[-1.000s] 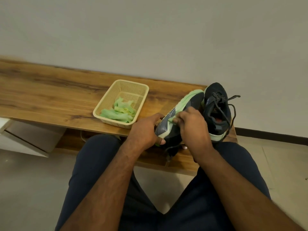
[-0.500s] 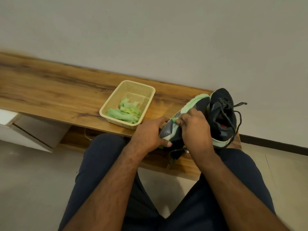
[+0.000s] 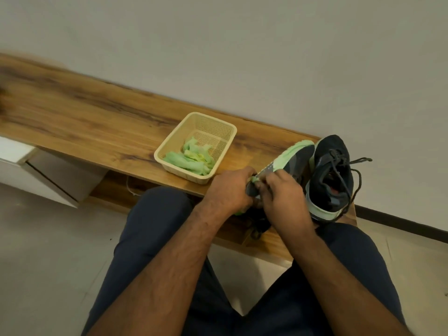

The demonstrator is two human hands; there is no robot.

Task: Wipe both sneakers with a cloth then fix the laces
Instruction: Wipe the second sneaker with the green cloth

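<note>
While both hands grip it, the sneaker (image 3: pixel 294 158) points toe-away, sole leftward

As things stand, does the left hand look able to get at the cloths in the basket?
Probably yes, once freed. The left hand grips the tipped sneaker right beside the basket, whose top is open, and nothing lies between it and the green cloths.

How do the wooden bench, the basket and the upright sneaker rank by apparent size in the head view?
1. wooden bench, clearly largest.
2. basket and upright sneaker: these look alike, so I do not rank them.
</note>
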